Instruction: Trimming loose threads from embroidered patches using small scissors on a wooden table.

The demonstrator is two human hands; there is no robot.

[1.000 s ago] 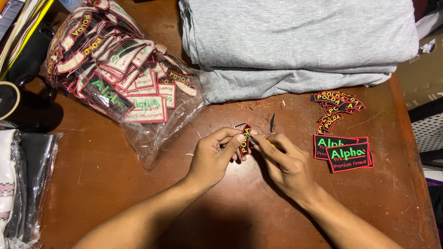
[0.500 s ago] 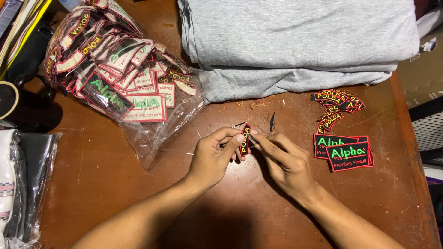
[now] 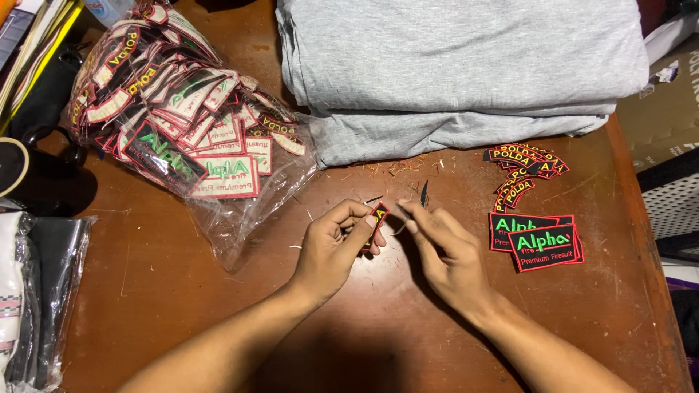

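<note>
Left hand (image 3: 336, 247) pinches small patch (image 3: 376, 222) edge-on; right hand (image 3: 445, 251) fingertips closed on thread beside it.

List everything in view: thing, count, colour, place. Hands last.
patch in hand: one, black with red edge, between both hands
small tool: one, dark, at right fingertips
rectangular patches: small stack, black, red, green, right
curved patches: small pile, black, red, yellow, right
plastic bag of patches: one, clear, upper left
folded fabric: stack, grey, top
mug: one, black, left edge
table: one, brown
left hand: pinches the patch
right hand: at the patch's edge
</note>
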